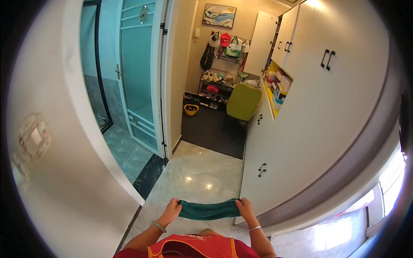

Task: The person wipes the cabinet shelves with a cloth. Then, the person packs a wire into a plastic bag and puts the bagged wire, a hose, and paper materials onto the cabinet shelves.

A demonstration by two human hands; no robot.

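Observation:
A dark green cloth (208,210) is stretched sideways in front of my body, folded into a long band and sagging slightly in the middle. My left hand (173,210) is closed on its left end, with the thumb on top. At the other end, my right hand (245,209) pinches the cloth's corner. Bracelets circle both wrists. Below the cloth shows the red apron (193,244) with orange edging that I wear.
A glass door (140,73) stands open at left. Tall white cabinets (301,120) line the right side. Ahead, a green chair (244,102), a shoe rack (211,94) and a yellow bowl (191,110) stand on or by a dark mat (211,133). Glossy tiles (202,167) cover the floor.

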